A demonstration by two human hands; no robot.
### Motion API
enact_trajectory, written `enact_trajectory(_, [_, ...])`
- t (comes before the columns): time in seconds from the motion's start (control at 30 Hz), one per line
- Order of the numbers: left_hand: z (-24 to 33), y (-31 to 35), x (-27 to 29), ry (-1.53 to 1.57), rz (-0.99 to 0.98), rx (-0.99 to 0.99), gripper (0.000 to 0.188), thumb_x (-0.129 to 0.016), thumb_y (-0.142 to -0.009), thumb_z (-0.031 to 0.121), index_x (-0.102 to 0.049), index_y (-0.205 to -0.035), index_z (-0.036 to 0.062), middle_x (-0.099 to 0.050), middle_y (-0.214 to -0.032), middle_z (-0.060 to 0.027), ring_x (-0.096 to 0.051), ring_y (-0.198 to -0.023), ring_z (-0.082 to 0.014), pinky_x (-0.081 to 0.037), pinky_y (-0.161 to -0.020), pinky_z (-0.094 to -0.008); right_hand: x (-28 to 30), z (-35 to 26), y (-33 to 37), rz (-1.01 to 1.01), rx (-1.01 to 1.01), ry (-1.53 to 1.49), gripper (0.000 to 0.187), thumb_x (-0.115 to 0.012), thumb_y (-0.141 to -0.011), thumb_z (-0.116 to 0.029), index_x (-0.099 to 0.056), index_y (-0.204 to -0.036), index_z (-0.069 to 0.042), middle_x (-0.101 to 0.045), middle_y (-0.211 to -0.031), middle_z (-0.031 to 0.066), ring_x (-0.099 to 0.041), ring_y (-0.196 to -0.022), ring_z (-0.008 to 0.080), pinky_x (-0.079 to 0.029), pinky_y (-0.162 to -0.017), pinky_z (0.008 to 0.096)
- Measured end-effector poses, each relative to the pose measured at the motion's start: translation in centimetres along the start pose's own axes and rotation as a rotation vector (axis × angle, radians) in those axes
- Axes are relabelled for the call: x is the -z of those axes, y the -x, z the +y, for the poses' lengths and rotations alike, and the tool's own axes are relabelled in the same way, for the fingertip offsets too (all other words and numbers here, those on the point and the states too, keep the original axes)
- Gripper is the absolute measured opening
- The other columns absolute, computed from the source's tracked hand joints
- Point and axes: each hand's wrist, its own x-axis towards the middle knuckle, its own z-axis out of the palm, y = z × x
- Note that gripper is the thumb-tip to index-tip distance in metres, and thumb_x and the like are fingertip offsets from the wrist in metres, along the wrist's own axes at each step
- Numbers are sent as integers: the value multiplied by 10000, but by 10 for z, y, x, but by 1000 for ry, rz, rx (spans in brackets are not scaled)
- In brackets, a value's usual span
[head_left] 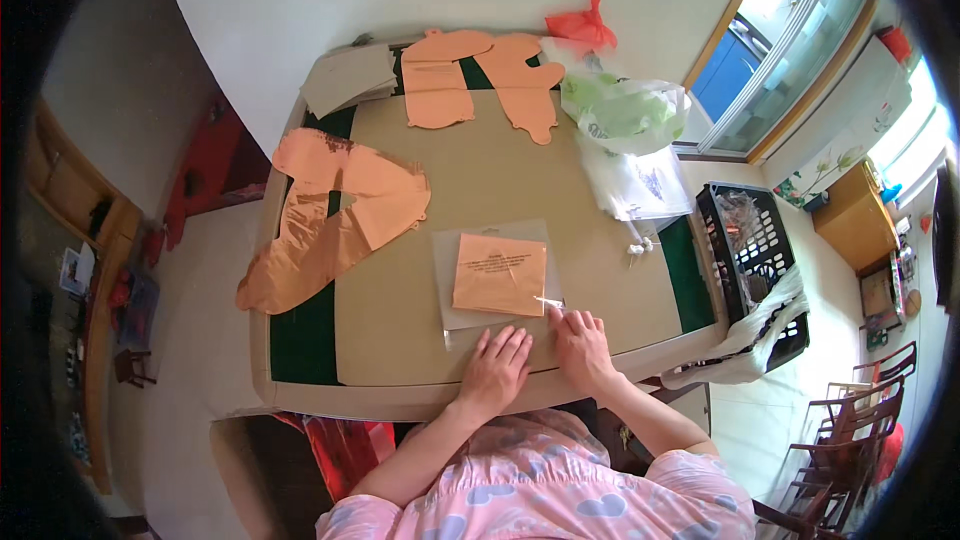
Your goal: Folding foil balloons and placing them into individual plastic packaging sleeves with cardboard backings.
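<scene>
A folded orange foil sheet with dark print lies in front of me on a pale card inside a clear plastic bag. My left hand rests flat at the bag's lower edge, fingers stretched out and holding nothing. Beside the bag's lower right corner, my right hand is closed, its fingertips pinching a small, thin white item. That item's tip reaches over the right edge of the orange sheet. Its exact kind is too small to make out.
Unfolded orange foil pieces lie at the left and back of the table. Grey cards sit at the back left. At the right are a green-white plastic bag, small white pieces and a black crate beyond the edge.
</scene>
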Motion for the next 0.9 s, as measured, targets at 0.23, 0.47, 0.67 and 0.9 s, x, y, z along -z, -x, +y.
enact_trajectory(0.23, [1,5,1,-4,18,2,461,-626,-845,218,-547,-1275,72,-509,-1307,-88,-432,-1261,-255,-313,-1078,-487,1,-3,11,15,39,-35,463,-591,-809,-106,-552,-1269,-141,-535,-886,39,-527,-902,211,-397,-782,372])
enact_trajectory(0.47, [1,1,6,-6,9,-7,419,-574,-885,224,-538,-1269,58,-519,-1297,-88,-447,-1253,-248,-334,-1072,-483,2,-24,0,57,0,-6,502,-586,-781,-85,-558,-1279,-132,-531,-831,37,-523,-862,216,-363,-784,388])
enact_trajectory(0.67, [1,3,2,27,34,10,434,-574,-885,228,-523,-1279,54,-505,-1329,-94,-436,-1277,-251,-320,-1088,-478,5,-19,5,77,41,39,454,-591,-788,-74,-583,-1240,-118,-521,-792,41,-528,-818,207,-360,-782,387])
enact_trajectory(0.9, [1,4,-1,18,34,11,435,-579,-882,233,-520,-1273,51,-488,-1352,-103,-432,-1280,-255,-320,-1087,-480,7,-25,-3,188,-9,-13,413,-601,-804,-65,-593,-1214,-108,-531,-808,50,-537,-804,227,-376,-771,391])
